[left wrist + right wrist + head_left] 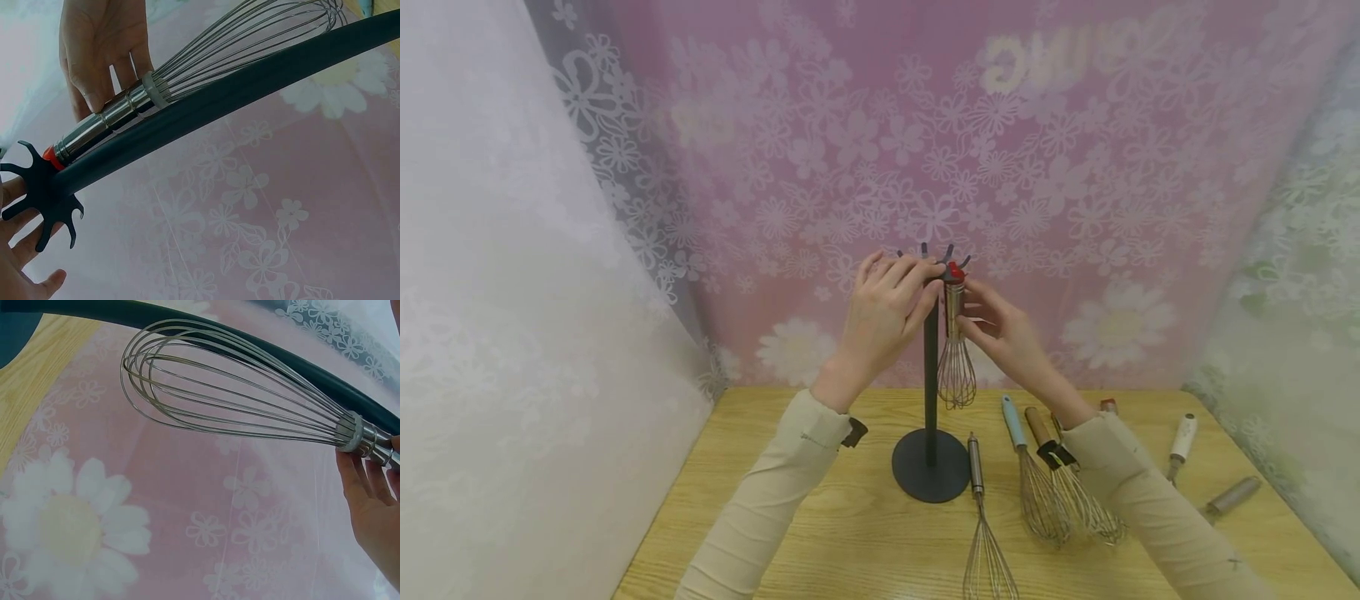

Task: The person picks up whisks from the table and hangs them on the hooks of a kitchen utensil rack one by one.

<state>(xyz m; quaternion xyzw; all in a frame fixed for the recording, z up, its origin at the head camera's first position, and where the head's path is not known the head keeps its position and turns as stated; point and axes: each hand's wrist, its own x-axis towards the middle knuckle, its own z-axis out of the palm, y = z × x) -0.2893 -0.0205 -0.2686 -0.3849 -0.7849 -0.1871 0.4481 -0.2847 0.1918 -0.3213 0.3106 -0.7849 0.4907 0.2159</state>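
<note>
A wire whisk [954, 302] with a steel handle and a red top hangs upright beside the pole of a dark stand [931, 375], wires pointing down. My right hand [1006, 333] holds its handle, the thumb on one side and the fingers behind, as the left wrist view also shows. Around the top of the stand, my left hand [886, 304] rests with its fingers against the hooked head [40, 187]; its thumb stands apart. The red top sits close against the hooks; whether it is hooked on cannot be made out. In the right wrist view the whisk's collar [353, 431] is near the fingers.
On the wooden table [820, 508] lie a steel-handled whisk [976, 462], a light-blue-handled whisk [1013, 423] and a wooden-handled whisk [1039, 425]. Farther right are a white handle [1183, 437] and a grey metal handle [1232, 497]. My right sleeve partly covers this group. Flowered curtains surround the table.
</note>
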